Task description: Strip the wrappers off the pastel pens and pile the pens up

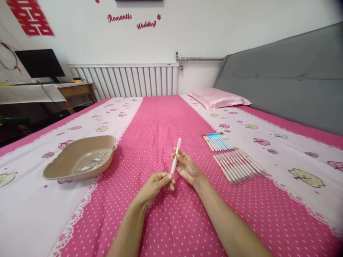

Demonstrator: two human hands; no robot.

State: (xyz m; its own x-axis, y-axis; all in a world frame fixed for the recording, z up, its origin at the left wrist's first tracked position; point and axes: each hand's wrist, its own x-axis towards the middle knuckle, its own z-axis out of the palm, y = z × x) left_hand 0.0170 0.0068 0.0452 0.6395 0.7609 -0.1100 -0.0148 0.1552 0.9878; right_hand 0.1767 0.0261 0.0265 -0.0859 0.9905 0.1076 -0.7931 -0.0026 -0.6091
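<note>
Two hands [171,176] pinch slim white pen [176,156], tilted upright.

Both hands are holding one white pen [176,157] above the pink dotted bedspread [160,214]: the left hand [155,185] is pinching its lower end, the right hand [187,167] is gripping its middle. A row of pens [233,157] is lying to the right, a beige tray [80,157] to the left.
</note>
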